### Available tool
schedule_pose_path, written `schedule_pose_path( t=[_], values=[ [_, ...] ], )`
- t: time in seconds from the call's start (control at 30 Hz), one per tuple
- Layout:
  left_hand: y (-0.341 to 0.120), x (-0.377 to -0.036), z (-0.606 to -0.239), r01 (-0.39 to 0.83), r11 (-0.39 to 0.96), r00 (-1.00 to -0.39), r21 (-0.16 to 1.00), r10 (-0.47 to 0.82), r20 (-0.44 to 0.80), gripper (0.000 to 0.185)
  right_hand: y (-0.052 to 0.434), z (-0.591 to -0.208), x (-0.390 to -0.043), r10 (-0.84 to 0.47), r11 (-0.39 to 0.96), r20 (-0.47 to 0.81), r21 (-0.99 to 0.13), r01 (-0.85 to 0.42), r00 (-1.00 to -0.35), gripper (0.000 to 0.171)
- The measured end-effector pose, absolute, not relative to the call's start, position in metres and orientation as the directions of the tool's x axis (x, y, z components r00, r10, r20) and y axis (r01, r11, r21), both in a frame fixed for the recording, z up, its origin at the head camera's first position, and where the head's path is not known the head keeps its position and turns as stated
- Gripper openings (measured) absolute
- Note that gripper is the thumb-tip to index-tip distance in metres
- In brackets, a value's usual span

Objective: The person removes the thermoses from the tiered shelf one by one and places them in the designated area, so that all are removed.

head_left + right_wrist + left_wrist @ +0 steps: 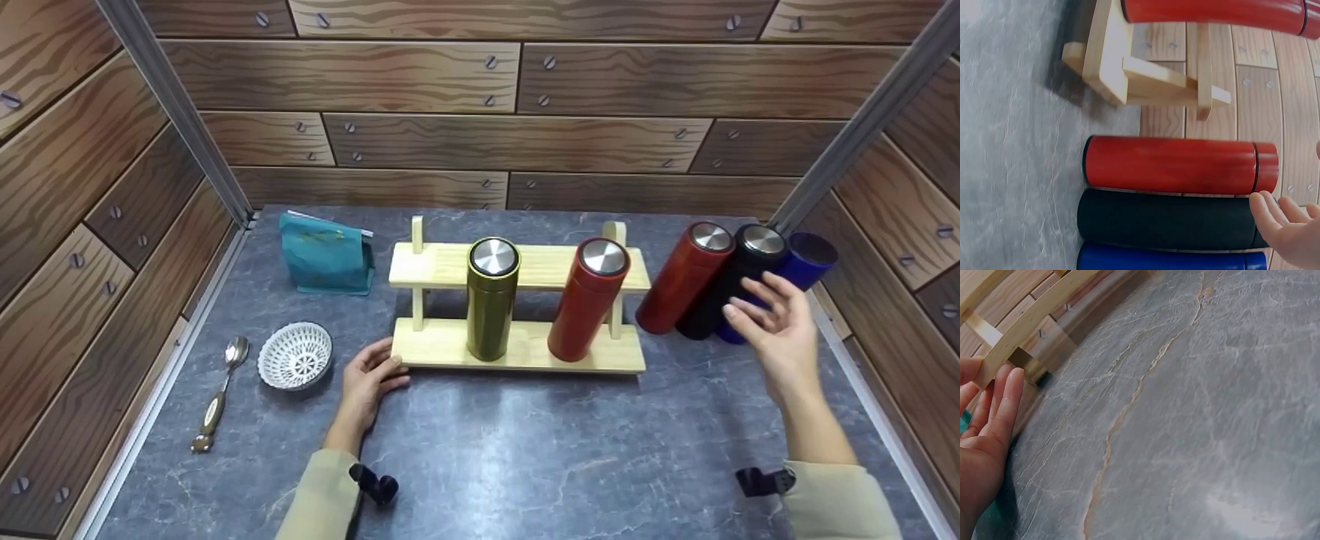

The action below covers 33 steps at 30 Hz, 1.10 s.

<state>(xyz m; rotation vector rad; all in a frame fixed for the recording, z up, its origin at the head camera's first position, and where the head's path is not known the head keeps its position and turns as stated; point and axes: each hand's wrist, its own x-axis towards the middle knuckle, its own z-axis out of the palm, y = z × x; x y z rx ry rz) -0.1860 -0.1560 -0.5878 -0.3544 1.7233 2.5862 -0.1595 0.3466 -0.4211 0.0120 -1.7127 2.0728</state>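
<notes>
Left hand (369, 381) rests with straight fingers against the wooden rack's (517, 346) near-left corner on the bench (525, 450). Right hand (776, 326), grip wide and holding nothing, hovers by the black flask (731, 281), standing between red flask (684, 277) and blue flask (802, 262).

grey marble table (525, 450) | wooden rack (517, 352) | three flasks (739, 281) | teal pouch (328, 255) | white basket (295, 356) | spoon (219, 401)

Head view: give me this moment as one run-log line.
left hand: rests on wooden rack corner | right hand: open beside black flask | rack holds: olive flask, red flask
</notes>
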Motion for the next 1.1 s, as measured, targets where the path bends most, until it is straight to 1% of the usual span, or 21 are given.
schedule_pose_path(
  t=[0.2, 0.33, 0.57, 0.7, 0.87, 1.1],
  values=[
    [-0.155, -0.186, -0.588, -0.130, -0.400, -0.976, 0.907, -0.111, -0.188, 0.047, 0.332, -0.420, -0.158, 0.225, -0.143, 0.339, -0.916, -0.375, -0.914, 0.060],
    [-0.155, -0.186, -0.589, -0.130, -0.408, -0.976, 0.904, -0.110, -0.190, 0.046, 0.322, -0.420, -0.158, 0.169, -0.117, 0.353, -0.920, -0.375, -0.920, 0.061],
    [-0.155, -0.186, -0.589, -0.138, -0.397, -0.974, 0.907, -0.112, -0.197, 0.046, 0.300, -0.421, -0.160, 0.117, -0.079, 0.350, -0.929, -0.360, -0.929, 0.059],
    [-0.155, -0.186, -0.590, -0.136, -0.400, -0.975, 0.906, -0.107, -0.193, 0.047, 0.287, -0.423, -0.164, 0.084, -0.074, 0.370, -0.923, -0.376, -0.925, 0.058],
    [-0.156, -0.185, -0.590, -0.134, -0.413, -0.975, 0.901, -0.110, -0.195, 0.046, 0.272, -0.424, -0.167, 0.074, -0.069, 0.380, -0.920, -0.385, -0.922, 0.060],
    [-0.155, -0.185, -0.589, -0.118, -0.416, -0.977, 0.902, -0.116, -0.181, 0.047, 0.256, -0.417, -0.171, 0.014, -0.082, 0.431, -0.899, -0.431, -0.902, 0.063]
  ],
)
